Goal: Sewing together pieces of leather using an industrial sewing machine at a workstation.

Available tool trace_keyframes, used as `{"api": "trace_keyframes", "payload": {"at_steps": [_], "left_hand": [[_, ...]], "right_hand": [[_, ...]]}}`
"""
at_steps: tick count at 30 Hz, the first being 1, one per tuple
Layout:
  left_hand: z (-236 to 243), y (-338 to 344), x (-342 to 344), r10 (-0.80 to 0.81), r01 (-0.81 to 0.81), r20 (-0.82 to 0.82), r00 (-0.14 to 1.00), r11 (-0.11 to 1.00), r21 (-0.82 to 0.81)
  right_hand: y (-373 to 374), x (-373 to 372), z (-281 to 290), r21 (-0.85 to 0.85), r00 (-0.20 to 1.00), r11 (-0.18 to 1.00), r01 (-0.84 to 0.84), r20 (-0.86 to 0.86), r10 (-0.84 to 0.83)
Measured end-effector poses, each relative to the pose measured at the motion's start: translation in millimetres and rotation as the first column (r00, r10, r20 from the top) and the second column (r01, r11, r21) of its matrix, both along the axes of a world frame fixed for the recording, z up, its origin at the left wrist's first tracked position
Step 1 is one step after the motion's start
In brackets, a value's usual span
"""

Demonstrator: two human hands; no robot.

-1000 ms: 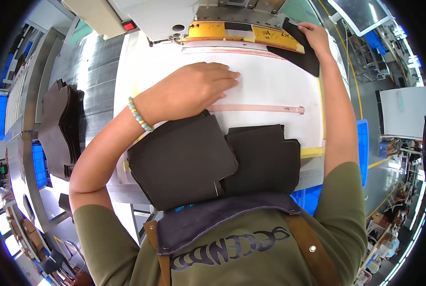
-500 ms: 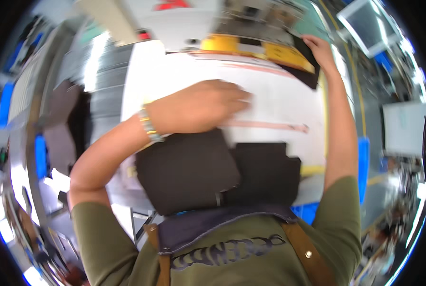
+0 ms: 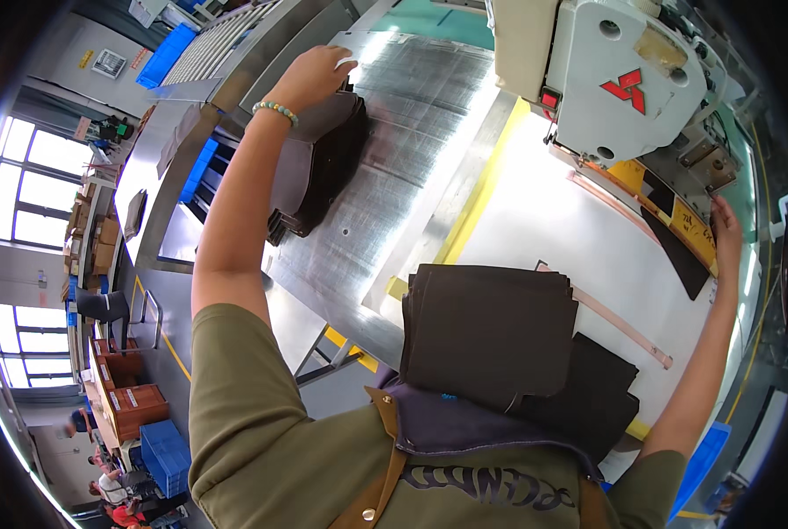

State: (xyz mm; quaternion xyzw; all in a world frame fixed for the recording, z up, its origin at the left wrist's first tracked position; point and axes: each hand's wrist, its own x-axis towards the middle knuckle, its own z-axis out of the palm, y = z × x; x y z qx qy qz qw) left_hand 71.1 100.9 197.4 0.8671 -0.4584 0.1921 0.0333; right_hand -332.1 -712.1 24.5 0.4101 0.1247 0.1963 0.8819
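Reaching forward, 2 hands (image 3: 310,79) sit well apart.

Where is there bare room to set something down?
Metal tabletop between the left dark stack and the yellow strip; the white surface between that strip and the pink strips. Crowded: around the near dark piles and yellow bar by the right fingers.

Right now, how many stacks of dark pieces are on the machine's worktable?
3. The left stack lies by the left hand; the front stack sits near the apron; the right stack is partly covered by the front one. More could be hidden underneath.
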Motion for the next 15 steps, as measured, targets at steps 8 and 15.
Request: {"api": "trace_keyframes", "payload": {"at_steps": [8, 15], "left_hand": [[-15.2, 49.4, 4.0, 0.277, -0.253, -0.258, 0.925, 0.959, 0.126], [-17.6, 49.5, -8.7, 0.277, -0.245, -0.259, 0.925, 0.958, 0.149]], "right_hand": [[98.2, 23.1, 32.1, -0.011, 0.983, -0.994, -0.106, 0.15, -0.106], [78.9, 24.4, 27.6, 0.091, 0.988, -0.988, -0.128, 0.104, -0.118]]}}
